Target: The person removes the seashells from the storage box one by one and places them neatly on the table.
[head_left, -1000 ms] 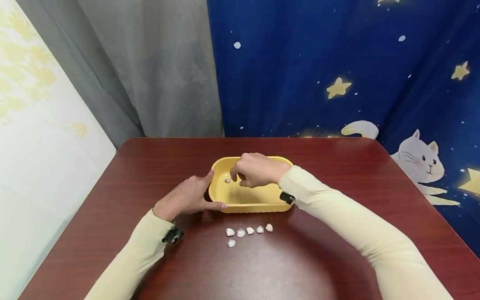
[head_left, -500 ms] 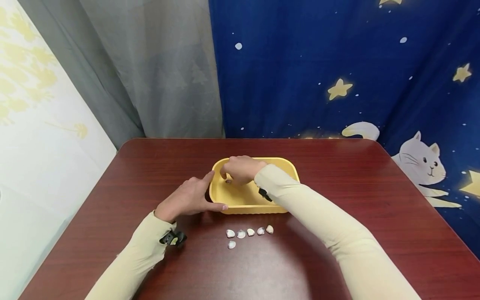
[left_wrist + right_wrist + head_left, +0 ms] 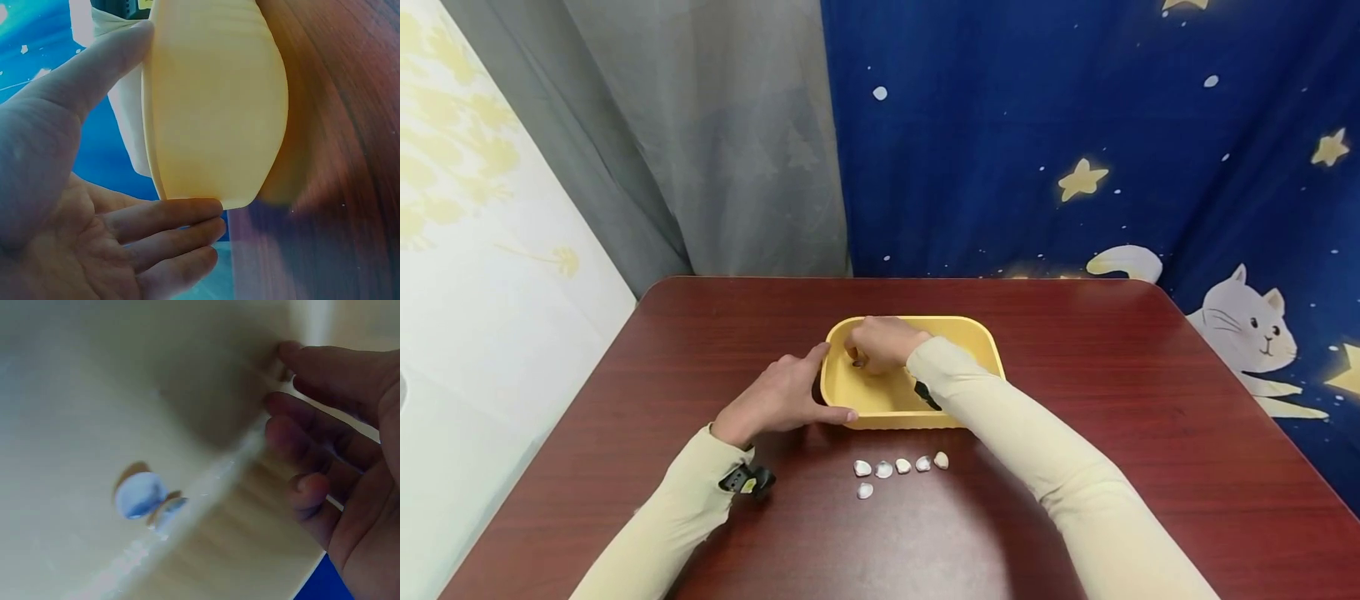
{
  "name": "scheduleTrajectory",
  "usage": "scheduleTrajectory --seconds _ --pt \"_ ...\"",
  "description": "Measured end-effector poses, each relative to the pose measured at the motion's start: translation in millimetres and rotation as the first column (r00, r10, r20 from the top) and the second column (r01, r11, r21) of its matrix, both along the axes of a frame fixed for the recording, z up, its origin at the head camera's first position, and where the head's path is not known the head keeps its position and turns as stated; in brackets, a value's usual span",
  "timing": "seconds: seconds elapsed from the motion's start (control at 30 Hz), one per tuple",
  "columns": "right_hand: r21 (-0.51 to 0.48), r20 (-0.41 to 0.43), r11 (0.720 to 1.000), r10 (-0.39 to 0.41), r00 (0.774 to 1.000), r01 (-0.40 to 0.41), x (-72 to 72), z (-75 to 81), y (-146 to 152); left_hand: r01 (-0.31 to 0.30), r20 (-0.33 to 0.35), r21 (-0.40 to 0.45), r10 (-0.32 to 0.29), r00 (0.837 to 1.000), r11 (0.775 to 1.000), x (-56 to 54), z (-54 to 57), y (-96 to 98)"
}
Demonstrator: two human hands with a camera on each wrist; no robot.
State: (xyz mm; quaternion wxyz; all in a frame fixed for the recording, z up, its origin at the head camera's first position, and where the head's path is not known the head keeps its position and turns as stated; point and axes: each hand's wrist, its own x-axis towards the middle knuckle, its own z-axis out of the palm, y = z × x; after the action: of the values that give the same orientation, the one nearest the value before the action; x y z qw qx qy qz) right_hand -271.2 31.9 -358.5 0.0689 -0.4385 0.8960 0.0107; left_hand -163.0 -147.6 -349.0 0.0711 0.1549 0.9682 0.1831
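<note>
A yellow plastic basin [image 3: 932,420] sits on the table. My left hand [image 3: 778,398] spans its left end, thumb [image 3: 106,69] on the near rim and fingers along the far side, holding it. Inside the basin, my right hand [image 3: 880,342] reaches down at the left end. Its thumb and forefinger pinch a small seashell [image 3: 858,363], mostly hidden by the fingertips. In the right wrist view, two more pale seashells, one lying flat [image 3: 140,495] and one tilted beside it [image 3: 167,514], lie on the basin floor near the wall.
In front of the basin several white seashells [image 3: 903,466] lie in a row on the dark red table [image 3: 760,317], with one single seashell [image 3: 865,491] below the row's left end. A grey curtain [image 3: 752,150] and blue curtain [image 3: 970,150] hang behind the table.
My right hand has moved left and down inside the basin to the seashell, and its fingers have closed on it. The left hand has stayed on the basin's end.
</note>
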Motion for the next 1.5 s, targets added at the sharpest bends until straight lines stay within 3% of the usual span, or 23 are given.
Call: scheduleTrajectory --seconds 0.33,0.63,0.93,1.2,1.5 --pt "-0.053 0.059 0.999 0.003 0.998 0.0 -6.8 -8.4 2.7 0.023 -0.022 0.023 -0.023 0.999 0.999 2.8 -2.5 0.7" --pt "-0.04 0.066 0.999 0.026 0.997 -0.024 -6.7 -7.8 1.2 0.075 0.043 0.045 -0.077 0.996 0.996 -0.8 1.2 -6.7" --pt "-0.046 0.049 0.998 0.053 0.997 -0.051 -3.1 -7.2 0.8 0.069 0.05 0.027 -0.07 0.996 0.997 -1.2 2.5 -6.8" --pt "-0.03 0.042 0.998 0.054 0.998 -0.052 -1.4 0.9 4.6 0.061 0.052 0.016 -0.062 0.997 0.998 -1.1 3.3 -6.6" --pt "-0.028 0.044 0.997 0.068 0.997 -0.066 12.1 25.5 14.1 0.064 0.066 0.026 -0.065 0.996 0.998 -1.5 5.3 -8.1"
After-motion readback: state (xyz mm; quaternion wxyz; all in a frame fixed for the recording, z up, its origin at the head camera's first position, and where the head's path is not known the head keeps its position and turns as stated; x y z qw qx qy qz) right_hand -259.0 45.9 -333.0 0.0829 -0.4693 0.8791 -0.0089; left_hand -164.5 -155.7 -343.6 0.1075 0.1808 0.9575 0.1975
